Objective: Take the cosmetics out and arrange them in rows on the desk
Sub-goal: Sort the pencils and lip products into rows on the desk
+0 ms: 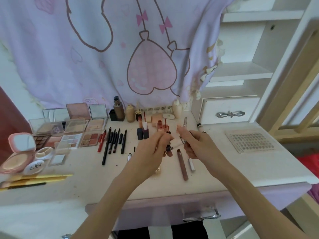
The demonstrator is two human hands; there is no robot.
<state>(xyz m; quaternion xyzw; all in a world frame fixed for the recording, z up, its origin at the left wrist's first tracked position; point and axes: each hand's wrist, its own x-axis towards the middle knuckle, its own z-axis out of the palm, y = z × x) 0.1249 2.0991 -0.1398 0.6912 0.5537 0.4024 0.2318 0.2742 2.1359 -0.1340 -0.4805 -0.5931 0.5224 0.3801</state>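
Two hands meet above the middle of a white surface [224, 171] crowded with cosmetics. The left hand [153, 149] curls its fingers round a small dark-capped tube [168, 147], most of it hidden behind the knuckles; the right hand [198, 144] grips a slim tube [182, 139] whose pale end pokes out toward the left hand. At centre left of the frame a row of dark pencils [114, 142] lies side by side, and farther left the powder palettes [77, 135] sit packed edge to edge, with a pink compact [19, 152] open at the far left. Bottles [119, 109] stand along the back edge under a lilac curtain [86, 49]. A long brown stick [182, 165] and a short silver tube [191, 163] lie just below the right hand, apart from each other. The tubes look light, stiff and smooth-sided, likely to roll or slip, so a pinch round the middle of the barrel rather than the cap seems safest; the glass bottles appear heavier and breakable. The arranging looks well advanced, with lip products yet to be lined up.
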